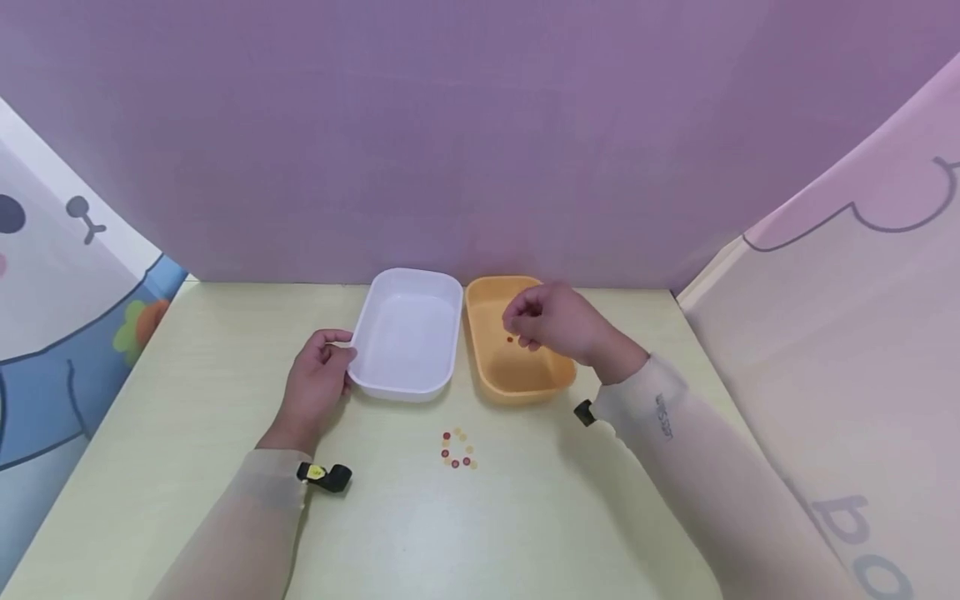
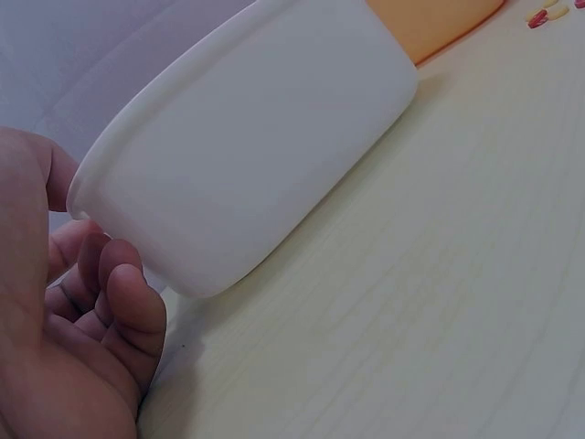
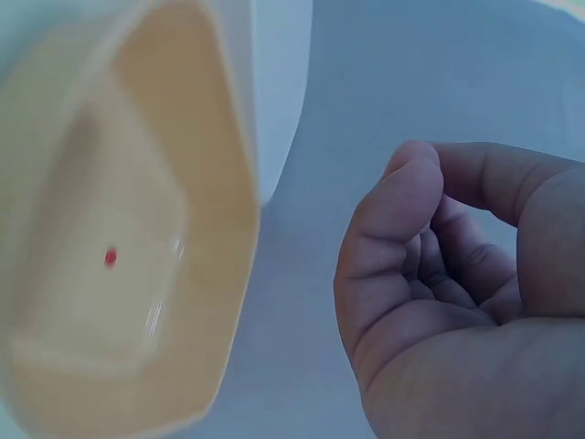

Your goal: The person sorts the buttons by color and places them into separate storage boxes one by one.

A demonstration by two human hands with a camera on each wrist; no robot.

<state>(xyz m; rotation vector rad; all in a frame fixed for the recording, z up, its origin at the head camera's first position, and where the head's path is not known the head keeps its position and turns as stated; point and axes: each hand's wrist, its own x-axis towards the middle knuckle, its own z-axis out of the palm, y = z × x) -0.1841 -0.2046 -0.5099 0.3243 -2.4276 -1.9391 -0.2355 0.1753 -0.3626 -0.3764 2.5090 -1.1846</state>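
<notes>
My left hand point(image 1: 315, 379) holds the left rim of a white plastic tray point(image 1: 405, 392), its thumb and fingers at the edge. The left wrist view shows the tray's outer wall point(image 2: 256, 146) with the fingers at one corner. Over an orange tray point(image 1: 517, 398) beside it hovers my right hand point(image 1: 558, 321), fingers curled and thumb tip against the index finger. No object shows between those fingertips. One small red piece point(image 3: 111, 257) appears inside the orange tray, off to the side of the hand in the right wrist view.
Small red and yellow round pieces point(image 1: 455, 464) lie in a rough loop on the pale wooden table point(image 1: 420, 533), nearer than the trays. A purple panel point(image 1: 480, 167) stands right behind the trays. Printed cloth walls rise at the left and right.
</notes>
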